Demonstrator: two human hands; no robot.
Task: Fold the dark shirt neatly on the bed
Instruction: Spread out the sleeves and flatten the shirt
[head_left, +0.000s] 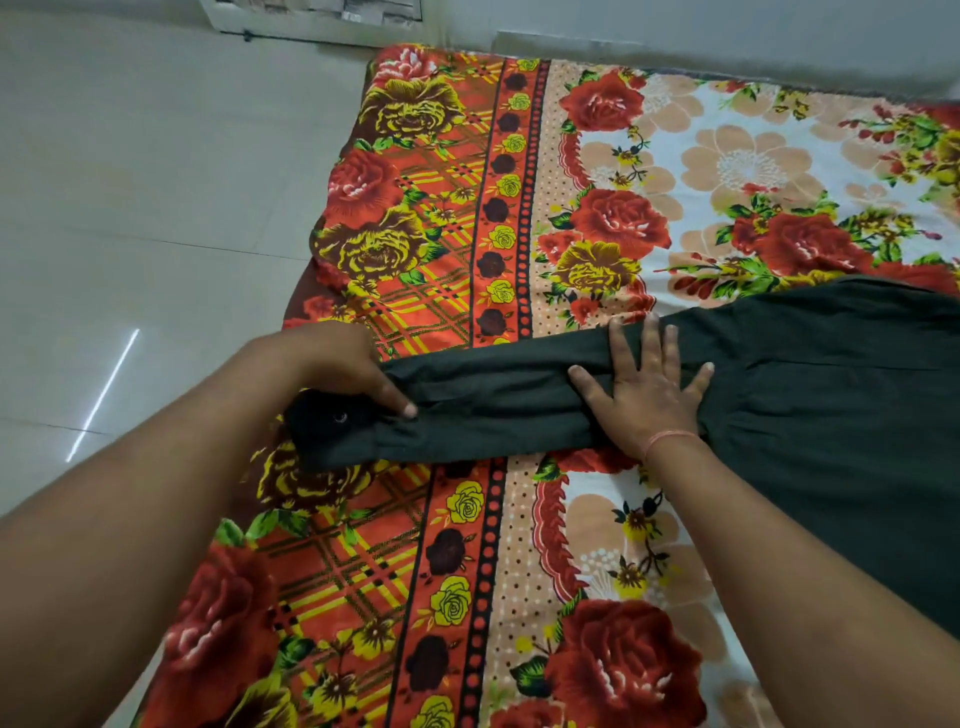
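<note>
**Early in the fold: we are laying one sleeve straight, nothing turned in yet.**

The fingers of our left hand curl round the sleeve by the cuff, while our right hand lies flat with its fingers spread, pressing the sleeve near the shoulder. The dark shirt lies spread on the flowered bed and runs out of view at the right. We judge all the folds remain to be made. We can read no label or writing.
</note>
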